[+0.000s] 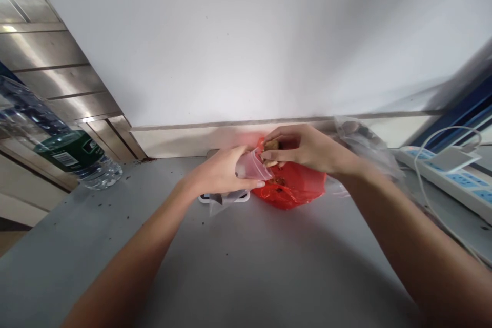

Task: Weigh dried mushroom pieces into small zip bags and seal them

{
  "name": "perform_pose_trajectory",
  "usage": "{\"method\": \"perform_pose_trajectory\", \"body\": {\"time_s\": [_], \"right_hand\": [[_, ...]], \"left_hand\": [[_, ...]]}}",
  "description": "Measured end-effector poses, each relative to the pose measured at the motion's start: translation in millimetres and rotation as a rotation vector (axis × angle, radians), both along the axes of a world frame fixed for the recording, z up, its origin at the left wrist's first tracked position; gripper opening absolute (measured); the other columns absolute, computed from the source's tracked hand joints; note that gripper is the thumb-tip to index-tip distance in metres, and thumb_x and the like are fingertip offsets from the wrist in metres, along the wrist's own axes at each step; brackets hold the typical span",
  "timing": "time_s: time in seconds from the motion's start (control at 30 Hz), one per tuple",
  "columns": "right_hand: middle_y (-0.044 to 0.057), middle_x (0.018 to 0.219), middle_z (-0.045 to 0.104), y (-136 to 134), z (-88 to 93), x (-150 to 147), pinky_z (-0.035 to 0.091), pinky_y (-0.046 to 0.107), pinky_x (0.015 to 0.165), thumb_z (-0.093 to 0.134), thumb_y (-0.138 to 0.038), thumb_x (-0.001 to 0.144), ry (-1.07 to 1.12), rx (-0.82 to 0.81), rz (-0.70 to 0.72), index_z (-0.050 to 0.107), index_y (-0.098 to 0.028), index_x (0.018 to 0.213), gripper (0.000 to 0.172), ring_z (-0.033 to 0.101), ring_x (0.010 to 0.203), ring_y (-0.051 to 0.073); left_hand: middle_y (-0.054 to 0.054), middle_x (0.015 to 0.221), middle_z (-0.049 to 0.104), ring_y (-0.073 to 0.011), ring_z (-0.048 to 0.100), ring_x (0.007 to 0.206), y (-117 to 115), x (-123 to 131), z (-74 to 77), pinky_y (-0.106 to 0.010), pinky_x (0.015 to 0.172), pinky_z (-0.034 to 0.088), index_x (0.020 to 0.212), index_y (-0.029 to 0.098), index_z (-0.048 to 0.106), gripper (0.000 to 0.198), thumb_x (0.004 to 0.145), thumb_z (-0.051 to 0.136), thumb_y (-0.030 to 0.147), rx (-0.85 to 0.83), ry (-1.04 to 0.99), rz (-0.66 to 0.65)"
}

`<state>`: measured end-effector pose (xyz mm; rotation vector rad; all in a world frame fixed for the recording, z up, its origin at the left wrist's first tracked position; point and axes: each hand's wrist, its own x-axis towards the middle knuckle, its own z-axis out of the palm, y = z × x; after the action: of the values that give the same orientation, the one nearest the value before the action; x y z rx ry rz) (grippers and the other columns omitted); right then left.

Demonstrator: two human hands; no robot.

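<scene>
My left hand [225, 171] is closed around a clear zip bag [254, 165], its mouth turned to the right. Part of the bag hangs below the palm. At that mouth, my right hand [298, 149] pinches tan-brown dried pieces [271, 149] between thumb and fingers; their exact kind is not clear. Under the right hand lies an open red plastic bag [295, 184] with some brown bits inside. A small scale [243, 198] with a white edge sits beneath the left hand, mostly covered by it and the zip bag.
A large water bottle [73, 151] with a green label stands at the left. Behind my right wrist is a clear bag [365, 143] with dark contents. A power strip [453, 174] with a white charger and cable lies at the right. The white wall [246, 51] rises behind the grey table [238, 277].
</scene>
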<state>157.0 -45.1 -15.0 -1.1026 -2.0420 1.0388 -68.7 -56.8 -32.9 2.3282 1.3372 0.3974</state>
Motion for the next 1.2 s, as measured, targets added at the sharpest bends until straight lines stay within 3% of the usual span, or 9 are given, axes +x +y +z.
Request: {"method": "perform_pose_trajectory", "body": {"time_s": [0.23,0.4,0.53,0.6,0.67,0.8,0.9,1.07,1.2], "right_hand": [[0.006,0.096,0.081,-9.3,3.4,-9.8,0.057,0.036,0.082,0.071,-0.031,0.080,0.034,0.034,-0.123,0.080,-0.021,0.088,0.016,0.073,0.090,0.022],[0.004,0.090,0.080,-8.3,3.4,-8.7,0.057,0.034,0.078,0.066,-0.024,0.081,-0.047,0.068,-0.107,0.077,-0.020,0.082,0.012,0.071,0.084,0.020],[0.006,0.092,0.078,-8.7,1.6,-13.1,0.056,0.034,0.079,0.070,-0.023,0.079,-0.085,0.133,-0.245,0.072,-0.020,0.082,0.005,0.071,0.085,0.020],[0.005,0.088,0.077,-9.1,0.1,-15.3,0.055,0.032,0.076,0.073,-0.023,0.078,-0.097,0.102,-0.247,0.068,-0.020,0.080,0.006,0.071,0.082,0.019],[0.002,0.077,0.075,-9.8,-2.2,-18.1,0.054,0.030,0.069,0.069,-0.018,0.078,-0.099,0.021,-0.200,0.064,-0.020,0.075,0.007,0.070,0.071,0.017],[-0.002,0.061,0.069,-11.0,-9.4,-26.9,0.051,0.027,0.061,0.057,-0.004,0.073,-0.019,-0.038,-0.276,0.053,-0.021,0.066,0.019,0.067,0.059,0.015],[-0.003,0.057,0.066,-11.8,-14.6,-34.0,0.050,0.026,0.060,0.056,-0.003,0.073,0.035,-0.041,-0.349,0.047,-0.023,0.064,0.024,0.065,0.059,0.015],[-0.004,0.057,0.064,-15.2,-18.7,-40.7,0.044,0.024,0.051,0.058,-0.006,0.076,-0.009,-0.111,-0.299,0.047,-0.023,0.068,0.023,0.061,0.054,0.013],[0.000,0.076,0.072,-13.9,-18.5,-35.5,0.050,0.025,0.060,0.064,-0.013,0.077,-0.070,-0.072,-0.191,0.053,-0.022,0.077,0.014,0.068,0.070,0.016]], "left_hand": [[-0.010,0.114,0.076,-0.0312,0.073,0.103,-1.8,-2.1,6.9,-0.040,0.086,0.057,0.137,0.020,0.058,0.070,0.083,0.070,0.063,-0.073,-0.161,0.036],[-0.006,0.089,0.078,-0.0279,0.075,0.069,-2.5,-4.8,5.2,-0.039,0.064,0.058,0.159,0.022,0.034,0.087,0.088,0.068,0.058,-0.281,-0.162,0.094],[-0.010,0.130,0.071,-0.0325,0.071,0.112,1.0,-5.8,5.0,-0.042,0.091,0.058,0.144,0.025,0.057,0.069,0.084,0.075,0.055,-0.050,-0.154,0.029],[-0.007,0.138,0.067,-0.0316,0.065,0.124,3.3,-7.8,5.6,-0.042,0.102,0.054,0.137,0.028,0.063,0.061,0.084,0.077,0.052,0.037,-0.169,-0.039],[-0.004,0.141,0.065,-0.0292,0.061,0.129,5.1,-11.3,6.1,-0.040,0.107,0.050,0.138,0.031,0.062,0.060,0.083,0.080,0.047,0.080,-0.181,-0.109],[-0.002,0.163,0.045,-0.0318,0.047,0.145,6.0,-21.9,7.6,-0.041,0.113,0.046,0.156,0.041,0.041,0.092,0.076,0.086,0.044,0.041,-0.078,-0.140],[-0.004,0.168,0.038,-0.0348,0.043,0.148,7.0,-30.2,11.5,-0.045,0.114,0.045,0.161,0.040,0.030,0.096,0.080,0.080,0.044,-0.024,0.054,-0.041],[-0.011,0.157,0.053,-0.0362,0.053,0.139,11.9,-40.8,16.9,-0.049,0.111,0.044,0.149,0.025,0.054,0.061,0.089,0.063,0.036,-0.023,0.169,0.078],[-0.011,0.146,0.064,-0.0356,0.063,0.128,14.6,-46.6,13.2,-0.046,0.102,0.050,0.143,0.023,0.061,0.052,0.093,0.052,0.033,-0.057,0.219,0.121]]}}
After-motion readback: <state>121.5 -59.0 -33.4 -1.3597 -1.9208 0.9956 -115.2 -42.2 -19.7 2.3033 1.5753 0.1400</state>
